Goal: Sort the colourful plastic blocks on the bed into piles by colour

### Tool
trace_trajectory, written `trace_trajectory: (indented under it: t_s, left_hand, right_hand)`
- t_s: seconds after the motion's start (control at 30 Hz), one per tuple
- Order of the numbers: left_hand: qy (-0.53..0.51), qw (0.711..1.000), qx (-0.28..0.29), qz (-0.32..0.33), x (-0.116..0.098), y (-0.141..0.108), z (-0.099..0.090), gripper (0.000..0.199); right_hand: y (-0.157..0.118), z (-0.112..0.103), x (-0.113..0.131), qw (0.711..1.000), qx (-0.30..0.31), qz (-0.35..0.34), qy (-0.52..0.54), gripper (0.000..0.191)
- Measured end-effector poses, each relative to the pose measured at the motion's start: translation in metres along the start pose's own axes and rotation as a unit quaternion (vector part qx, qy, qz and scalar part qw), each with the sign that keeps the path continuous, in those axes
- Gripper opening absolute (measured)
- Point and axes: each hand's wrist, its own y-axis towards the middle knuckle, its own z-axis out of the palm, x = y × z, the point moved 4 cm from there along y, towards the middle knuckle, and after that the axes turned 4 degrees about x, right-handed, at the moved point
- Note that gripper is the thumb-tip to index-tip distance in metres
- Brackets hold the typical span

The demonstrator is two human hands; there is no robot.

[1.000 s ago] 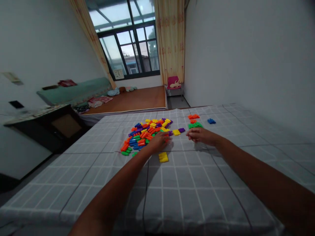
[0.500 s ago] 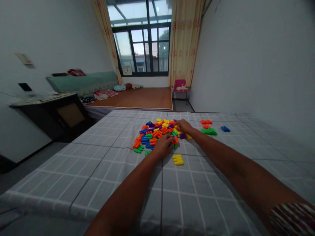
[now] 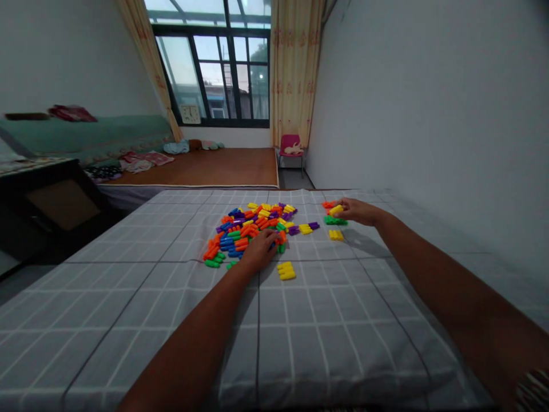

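Observation:
A heap of small plastic toy pieces [image 3: 246, 229] in orange, yellow, blue, green and purple lies on the checked cloth. At its near right edge rests my left hand [image 3: 261, 250], fingers curled down over pieces; what they grip is hidden. My right hand [image 3: 359, 211], off to the right, pinches a yellow toy piece [image 3: 337, 210] above the sorted orange pieces [image 3: 328, 204] and green pieces [image 3: 335, 220]. Closer to me than these lies a yellow group [image 3: 335, 235]. Another yellow group [image 3: 286, 270] sits just in front of my left hand.
Yellow and purple pieces [image 3: 305, 229] trail off the heap's right side. The grey checked cloth [image 3: 171, 320] covers the surface. Beyond it stand a brown-topped bed [image 3: 223, 166], a pink chair [image 3: 290, 146] and a dark cabinet [image 3: 55, 200]; a white wall rises at right.
My right hand has moved right, from the heap to the sorted groups, with a yellow toy piece in it. My left hand stays at the heap. The view has turned right.

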Motion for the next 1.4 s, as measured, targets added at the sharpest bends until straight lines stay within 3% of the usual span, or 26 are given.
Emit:
trace_trajectory:
  t_s: [0.13,0.3,0.43,0.53,0.7,0.87,1.17,1.3,1.4]
  left_hand:
    - [0.017,1.000,-0.006,-0.001,0.001,0.002,0.001,0.028]
    - [0.031,0.999,-0.004,0.004,0.002,0.004,0.002,0.027]
    - [0.023,1.000,-0.003,0.000,0.000,0.003,-0.001,0.028]
    - [0.013,1.000,-0.001,-0.002,-0.002,0.002,-0.003,0.029]
    - [0.015,1.000,0.003,-0.003,-0.001,0.003,-0.002,0.033]
    - [0.022,1.000,0.005,0.006,0.002,0.003,-0.001,0.033]
    - [0.030,1.000,0.006,0.001,0.002,0.000,0.003,0.034]
    - [0.028,1.000,0.003,0.003,0.001,0.001,0.004,0.036]
    - [0.026,1.000,0.003,0.004,0.001,0.001,0.005,0.036]
  right_hand:
    - [-0.035,-0.036,-0.028,0.990,0.018,0.061,-0.127,0.042]
    - [-0.036,-0.032,-0.064,0.956,0.123,0.156,-0.215,0.046]
    - [-0.024,-0.030,-0.074,0.960,0.073,0.154,-0.221,0.053]
    - [-0.024,-0.029,-0.071,0.961,0.054,0.121,-0.241,0.056]
    - [-0.029,-0.022,-0.067,0.935,0.050,0.064,-0.344,0.053]
    - [-0.025,-0.019,-0.068,0.928,0.012,0.051,-0.368,0.047]
    - [-0.021,-0.017,-0.070,0.899,0.040,0.068,-0.431,0.052]
    - [-0.015,-0.009,-0.041,0.865,-0.004,0.100,-0.492,0.047]
    - [0.008,0.026,0.000,0.870,-0.021,0.008,-0.493,0.033]
